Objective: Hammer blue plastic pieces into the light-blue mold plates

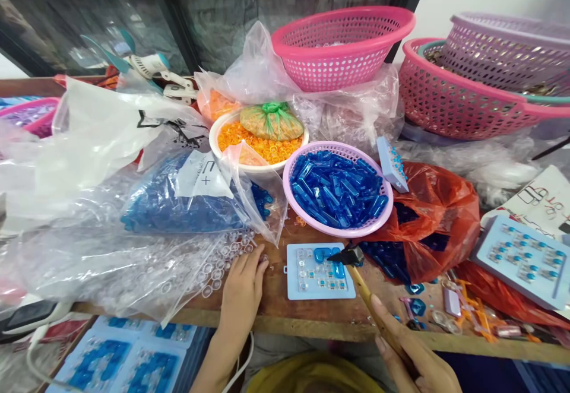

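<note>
Wooden bench (312, 329) keeps everything within my reach: a lilac basket (338, 145) of blue plastic pieces (336, 190) sits just behind a pale blue tray (345, 290). My right hand (412, 360) closes around a small hammer (366, 291), its head held over the tray, while my open left hand (243, 286) rests nearby on the bench.

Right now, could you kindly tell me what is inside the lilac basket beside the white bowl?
The lilac basket holds a heap of blue plastic pieces; they cover its bottom, so the basket's floor cannot be seen.
</note>
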`<action>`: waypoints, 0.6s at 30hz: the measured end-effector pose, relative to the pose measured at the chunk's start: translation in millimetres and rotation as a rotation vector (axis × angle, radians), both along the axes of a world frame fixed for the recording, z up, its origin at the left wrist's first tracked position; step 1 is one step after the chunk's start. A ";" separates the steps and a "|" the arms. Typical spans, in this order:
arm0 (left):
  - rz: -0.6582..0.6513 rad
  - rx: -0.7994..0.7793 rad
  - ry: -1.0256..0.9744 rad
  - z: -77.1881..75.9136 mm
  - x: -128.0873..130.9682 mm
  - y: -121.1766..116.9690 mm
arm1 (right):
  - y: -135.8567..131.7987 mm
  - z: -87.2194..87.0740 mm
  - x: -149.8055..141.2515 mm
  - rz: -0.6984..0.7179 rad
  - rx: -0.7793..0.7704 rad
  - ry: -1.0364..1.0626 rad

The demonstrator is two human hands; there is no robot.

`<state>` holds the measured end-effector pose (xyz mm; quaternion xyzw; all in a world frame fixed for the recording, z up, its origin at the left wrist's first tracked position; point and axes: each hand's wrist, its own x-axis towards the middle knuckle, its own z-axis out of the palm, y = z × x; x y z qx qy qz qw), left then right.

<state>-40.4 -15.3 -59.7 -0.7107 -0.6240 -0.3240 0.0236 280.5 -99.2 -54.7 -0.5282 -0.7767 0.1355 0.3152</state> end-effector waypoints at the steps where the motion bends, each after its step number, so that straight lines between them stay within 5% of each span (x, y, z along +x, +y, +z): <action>1: 0.002 0.000 -0.028 -0.8 -0.2 -0.6 | 0.6 1.8 -0.7 -0.001 -0.005 0.011; 11: 0.010 0.005 -0.061 12.0 1.7 1.8 | -1.3 10.1 -5.0 -0.033 -0.020 -0.069; 18: -0.199 0.091 -0.118 46.2 60.4 0.9 | -8.5 12.9 -4.4 -0.073 -0.014 -0.032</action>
